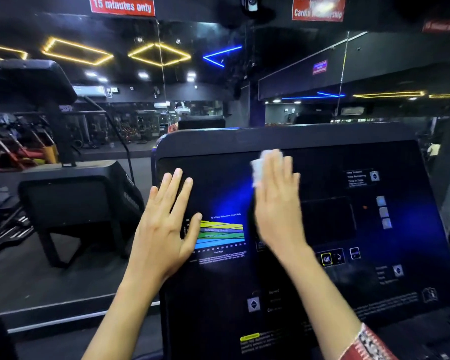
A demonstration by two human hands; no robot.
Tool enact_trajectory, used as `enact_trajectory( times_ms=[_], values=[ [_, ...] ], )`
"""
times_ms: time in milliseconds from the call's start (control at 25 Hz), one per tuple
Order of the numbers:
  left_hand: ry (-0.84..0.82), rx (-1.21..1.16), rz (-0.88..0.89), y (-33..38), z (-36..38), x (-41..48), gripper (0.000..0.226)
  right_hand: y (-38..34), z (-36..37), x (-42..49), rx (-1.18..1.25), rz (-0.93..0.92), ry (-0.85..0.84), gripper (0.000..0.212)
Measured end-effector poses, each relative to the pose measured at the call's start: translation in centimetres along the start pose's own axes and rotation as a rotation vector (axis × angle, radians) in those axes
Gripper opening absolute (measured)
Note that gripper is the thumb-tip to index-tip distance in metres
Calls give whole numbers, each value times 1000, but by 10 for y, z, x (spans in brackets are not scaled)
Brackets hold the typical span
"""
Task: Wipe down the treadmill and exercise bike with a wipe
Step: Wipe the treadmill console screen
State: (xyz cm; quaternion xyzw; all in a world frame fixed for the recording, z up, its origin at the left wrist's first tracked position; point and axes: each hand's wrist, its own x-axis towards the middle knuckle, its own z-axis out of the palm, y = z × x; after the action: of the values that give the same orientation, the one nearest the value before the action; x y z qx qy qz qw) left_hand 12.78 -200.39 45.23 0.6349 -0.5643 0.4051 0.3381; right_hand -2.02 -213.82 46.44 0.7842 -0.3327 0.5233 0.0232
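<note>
Two hands lie flat on the treadmill console, a glossy black panel tilted toward the wearer, its long axis running left to right. Left hand: grip released, fingers straight, braced on the panel's left portion beside the banded heart-rate chart. Right hand: grip released, straight fingers pressing a soft white wipe against the upper centre. Judged: the OK key and remaining panel lie rightward of the wipe, nearer the right hand
</note>
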Motion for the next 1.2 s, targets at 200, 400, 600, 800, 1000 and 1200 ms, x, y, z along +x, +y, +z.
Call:
enact_trajectory(
  times_ms=[200, 400, 600, 800, 1000, 1200],
  values=[
    [4, -27, -26, 2, 0, -2, 58, 1, -5, -62, -65, -422, -126, 51],
    [-18, -27, -18, 4, -5, -15, 58, 27, -11, -8, 25, 184, -5, 55],
    [-32, -20, -22, -2, -13, -34, 58, -41, 12, -65, 64, -441, -197, 51],
    [-54, -115, -105, -5, -20, -52, 60, 3, -4, -65, -24, -188, -95, 53],
    [-56, -560, -406, 9, -30, -63, 60, -80, 25, -28, 116, -294, -145, 52],
    [69, -963, -737, 22, -41, -57, 37, -71, 24, -62, 47, -648, -203, 52]
  ],
)
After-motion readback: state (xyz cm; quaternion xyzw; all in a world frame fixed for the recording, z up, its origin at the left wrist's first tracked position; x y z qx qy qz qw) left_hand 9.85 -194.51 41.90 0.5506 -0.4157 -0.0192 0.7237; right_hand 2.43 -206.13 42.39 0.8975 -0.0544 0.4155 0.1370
